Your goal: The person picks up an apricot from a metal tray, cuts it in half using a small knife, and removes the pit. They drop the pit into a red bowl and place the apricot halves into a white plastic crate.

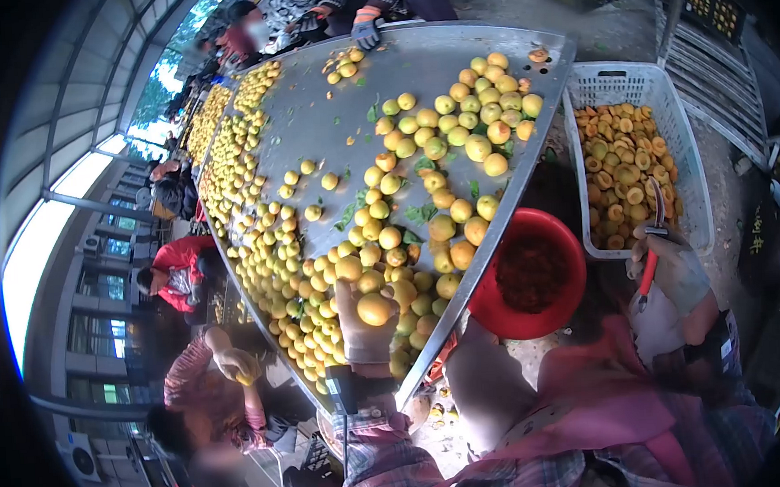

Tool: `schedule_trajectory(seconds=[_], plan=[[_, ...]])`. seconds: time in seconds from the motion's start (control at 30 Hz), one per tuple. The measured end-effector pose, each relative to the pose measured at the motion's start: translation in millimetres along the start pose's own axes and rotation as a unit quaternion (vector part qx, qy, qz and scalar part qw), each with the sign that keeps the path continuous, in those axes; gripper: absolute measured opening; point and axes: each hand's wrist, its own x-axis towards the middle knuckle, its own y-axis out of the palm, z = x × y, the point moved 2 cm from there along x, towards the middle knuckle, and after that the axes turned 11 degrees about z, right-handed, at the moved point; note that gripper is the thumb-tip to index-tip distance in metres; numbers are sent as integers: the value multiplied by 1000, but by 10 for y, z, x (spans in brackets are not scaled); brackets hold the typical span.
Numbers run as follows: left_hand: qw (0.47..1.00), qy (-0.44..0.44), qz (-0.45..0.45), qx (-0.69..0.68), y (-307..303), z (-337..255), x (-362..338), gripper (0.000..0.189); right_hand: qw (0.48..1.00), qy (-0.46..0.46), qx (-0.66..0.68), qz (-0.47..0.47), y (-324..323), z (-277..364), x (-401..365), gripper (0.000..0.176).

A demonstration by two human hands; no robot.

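Note:
In a pale glove, my left hand [366, 340] reaches over the near end of the metal table. Its fingers are around a yellow apricot [375, 309], with many whole apricots [311, 336] lying close about it. My right hand [679, 272], also gloved, is closed on a red-handled pitting tool [649, 274] with a curved metal end. It hangs over the near edge of a white plastic crate [708, 200]. Inside that crate lie halved apricots [624, 165].
A red bucket [570, 305] with dark contents stands between the table [314, 142] and the crate. Leaves lie among the fruit. A co-worker's gloved hand [366, 28] rests at the far table edge; another co-worker [212, 376] sits at the left holding a fruit.

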Motion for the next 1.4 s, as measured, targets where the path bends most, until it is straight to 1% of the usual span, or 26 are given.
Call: schedule_trajectory(seconds=[0.03,0.07,0.1,0.17,0.23,0.33,0.43,0.5,0.53,0.63,0.7,0.77,0.83,0.9,0.93,0.97,1.0,1.03,1.07,1.1,1.13,1.17,1.23,1.3,1.37,1.4], plan=[[964,-93,-15,-247,-96,36,-134,48,1000,4,1,-4,22,-2,-5,22],[821,-131,12,-555,-12,-194,-280,53,1000,-7,-13,-8,-44,-80,29,22],[790,-145,-36,-594,23,-318,-405,57,1000,0,-23,11,-31,-95,40,22],[770,-153,-109,-610,-7,-419,-788,52,999,-3,-17,36,21,-116,63,22],[732,-97,-124,-662,-115,-304,-1148,53,999,20,-12,40,-28,-219,122,21],[701,-84,-190,-683,-256,-270,-1659,51,998,20,-10,54,-150,-349,250,19],[655,-77,-256,-707,-403,-219,-2144,51,994,55,-47,79,284,-481,205,20],[660,-44,-292,-691,-515,-81,-2486,49,991,75,-73,81,518,-606,67,21],[650,-61,-338,-678,-557,-85,-2618,48,990,83,-85,80,-44,-395,370,21],[629,-81,-404,-659,-669,-48,-2961,44,985,101,-121,69,453,-512,308,22],[586,-97,-449,-668,-690,21,-3142,44,982,107,-142,54,761,-614,139,23],[587,-98,-452,-664,-671,-40,-3196,42,981,107,-161,34,1037,-654,8,24],[637,-101,-457,-613,-637,-60,-3194,39,979,102,-177,8,1169,-673,-144,26],[643,-84,-419,-636,-560,-134,-3126,39,960,107,-147,211,1247,-859,-17,25],[728,-81,-393,-555,-500,-176,-3051,44,962,132,-172,165,1387,-916,-146,24],[804,-73,-360,-467,-429,-200,-2961,52,942,81,-242,216,1637,-988,-290,23],[906,-148,-365,-157,-339,169,-2995,74,938,137,-222,228,1933,-983,-417,24],[789,-54,-369,-489,-253,159,-2931,82,924,136,-237,266,2108,-1035,-509,27],[926,-68,-345,-139,-168,-86,-2813,74,913,145,-246,291,2313,-1057,-620,29],[928,-77,-279,234,0,-383,-2649,67,899,161,-244,327,2396,-1115,-662,31],[950,-43,-308,29,136,-491,-2520,57,902,167,-227,327,2485,-1170,-728,32],[929,-4,-324,-176,269,-583,-2395,48,904,176,-209,328,2548,-1231,-795,33],[862,-62,-345,-367,481,-822,-2211,44,897,205,-202,335,2573,-1342,-880,37],[875,-50,-261,-405,631,-947,-2221,48,907,229,-156,319,2586,-1382,-955,41],[904,-84,-242,-342,711,-940,-2265,49,904,238,-158,319,2536,-1432,-955,45],[893,-74,-235,-377,717,-911,-2291,49,905,239,-163,313,2539,-1421,-979,45]])
